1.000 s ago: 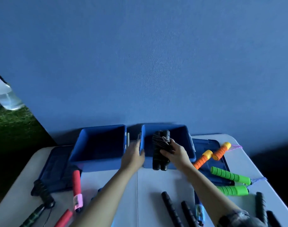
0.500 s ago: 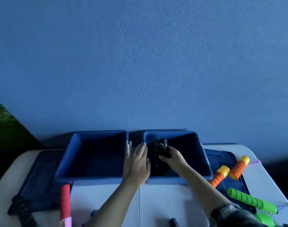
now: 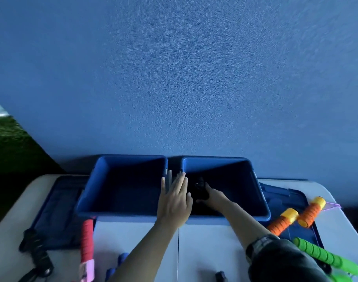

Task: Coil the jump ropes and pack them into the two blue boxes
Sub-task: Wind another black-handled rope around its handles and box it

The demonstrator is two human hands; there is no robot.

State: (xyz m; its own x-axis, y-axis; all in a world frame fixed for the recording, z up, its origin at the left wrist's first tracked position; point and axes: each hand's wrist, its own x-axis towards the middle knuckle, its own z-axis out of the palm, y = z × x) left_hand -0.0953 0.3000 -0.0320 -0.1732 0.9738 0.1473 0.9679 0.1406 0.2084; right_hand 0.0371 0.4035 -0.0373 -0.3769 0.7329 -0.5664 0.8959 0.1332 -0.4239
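Already the right hand point(image 3: 211, 195) was down inside the right box point(image 3: 261, 200), its fingers curled round a black coiled rope point(image 3: 200, 189) that sat low against the box's left wall, dark and hard to make out. The left hand point(image 3: 175, 197) lay flat, fingers straight, across the gap where the left box point(image 3: 86, 197) and the right one met, pressing on both rims. To finish this step well, the bundle probably wanted setting right on the floor of the box and letting go only once it lay snug, so the coil would not spring loose; the flat hand seemed useful for keeping the boxes from sliding.

Behind everything rose a blue wall point(image 3: 194, 78), with green turf point(image 3: 9, 143) at far left. The white surface point(image 3: 204, 247) carried the boxes at its far edge, a dark lid point(image 3: 58, 210) on each side beneath them. At right lay orange handles point(image 3: 296, 217) and green handles point(image 3: 324, 257); at left a red handle point(image 3: 86, 237) and black handles point(image 3: 35, 253), all uncoiled and waiting.
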